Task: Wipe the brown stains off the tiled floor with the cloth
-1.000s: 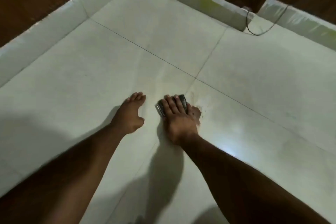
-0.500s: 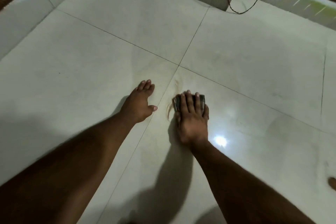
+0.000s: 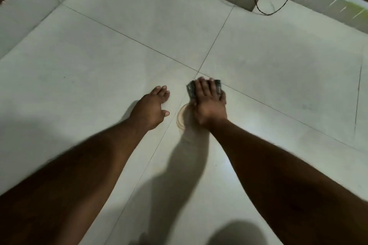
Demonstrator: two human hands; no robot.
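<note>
Our right hand (image 3: 209, 103) presses flat on one cloth (image 3: 218, 86) at frame centre; one stain (image 3: 180, 117) beside it; left hand (image 3: 152, 106) flat on floor (image 3: 119, 55).

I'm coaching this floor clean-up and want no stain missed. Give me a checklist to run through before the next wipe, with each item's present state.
1. Cloth flat under the right hand: ok, straight fingers press it to the tile.
2. Brown stain gone: not ok, a brown ring shows just left of the right wrist.
3. Cloth over the stain: not ok, it sits beyond it, near the grout crossing.
4. Left hand bracing: ok, it rests on the floor, clear of the cloth.
5. Black cable out of the way: ok, far off by the wall.
6. Stain under the right palm: cannot tell, hidden.
</note>
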